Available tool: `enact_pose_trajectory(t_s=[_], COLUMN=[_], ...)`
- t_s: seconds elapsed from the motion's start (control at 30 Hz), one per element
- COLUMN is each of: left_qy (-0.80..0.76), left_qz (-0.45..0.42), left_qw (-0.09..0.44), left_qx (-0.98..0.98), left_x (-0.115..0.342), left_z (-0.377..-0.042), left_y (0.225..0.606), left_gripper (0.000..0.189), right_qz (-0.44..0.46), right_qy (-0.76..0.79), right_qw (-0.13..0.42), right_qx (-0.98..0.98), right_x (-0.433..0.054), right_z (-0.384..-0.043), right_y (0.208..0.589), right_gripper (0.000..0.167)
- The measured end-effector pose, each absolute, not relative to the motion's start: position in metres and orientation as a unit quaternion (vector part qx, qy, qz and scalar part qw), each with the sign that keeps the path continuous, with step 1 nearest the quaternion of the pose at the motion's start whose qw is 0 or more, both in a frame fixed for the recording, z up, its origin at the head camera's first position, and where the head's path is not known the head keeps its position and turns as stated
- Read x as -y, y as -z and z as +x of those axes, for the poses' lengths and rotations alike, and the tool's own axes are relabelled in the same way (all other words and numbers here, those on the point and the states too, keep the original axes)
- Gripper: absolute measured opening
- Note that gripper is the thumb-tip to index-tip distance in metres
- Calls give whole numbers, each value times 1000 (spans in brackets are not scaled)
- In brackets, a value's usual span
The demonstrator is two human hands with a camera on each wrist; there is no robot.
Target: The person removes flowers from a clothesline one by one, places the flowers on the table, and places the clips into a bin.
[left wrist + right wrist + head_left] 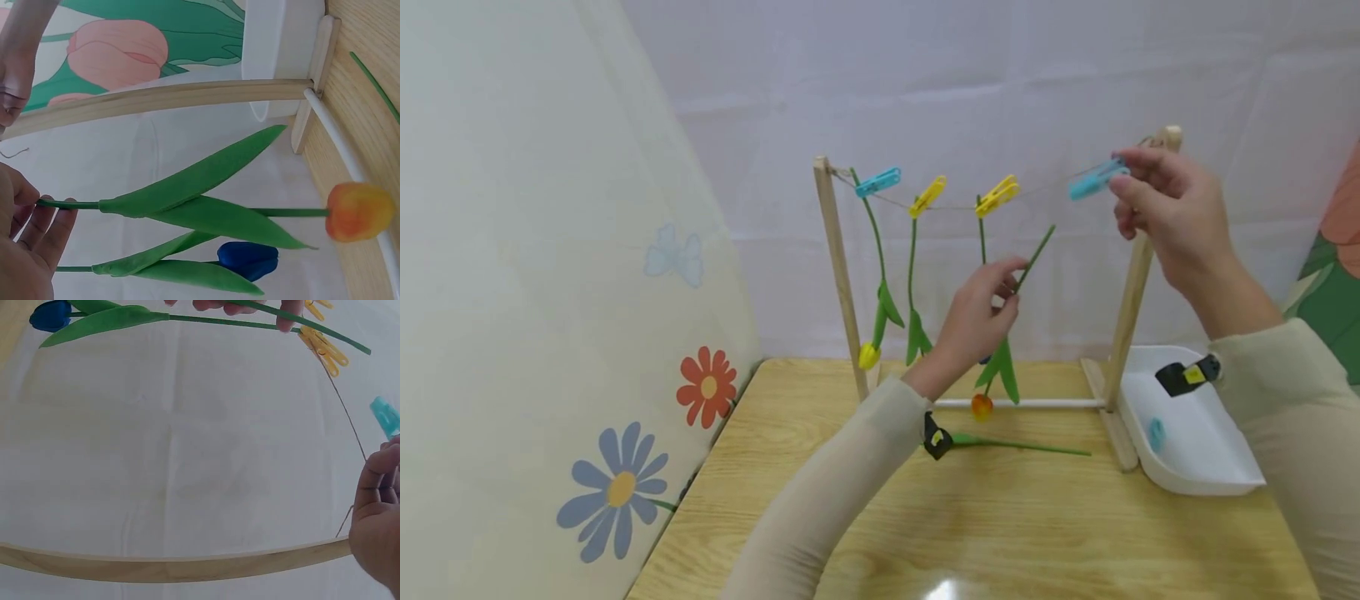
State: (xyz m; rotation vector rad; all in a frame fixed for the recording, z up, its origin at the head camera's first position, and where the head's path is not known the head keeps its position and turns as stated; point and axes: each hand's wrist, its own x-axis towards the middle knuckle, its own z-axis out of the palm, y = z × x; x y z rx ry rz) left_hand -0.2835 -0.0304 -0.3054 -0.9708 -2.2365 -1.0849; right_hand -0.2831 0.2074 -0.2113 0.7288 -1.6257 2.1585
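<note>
My left grip pinches the orange flower's stem, likely light, bendy, best held there; my right grip pinches a blue peg.

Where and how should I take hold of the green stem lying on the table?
I'd pinch the bare part of the green stem, coming down from the right: it's thin, lies flat and its right end looks free, while the left arm hides the other end.
</note>
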Motion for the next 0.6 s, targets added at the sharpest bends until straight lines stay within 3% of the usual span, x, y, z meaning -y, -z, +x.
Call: enact_pose_trajectory(t_s=[0.6], left_qy=[385], left_qz=[-352], left_qw=[240], left_qx=[819], left_x=[45], left_z=[-279], left_y=[323], left_gripper=[44], right_qz=[252], right_qy=[-762], right_qw=[145], right_qx=[579], right_x=[-219], right_z=[-278], right_y=[231], right_gripper=[25])
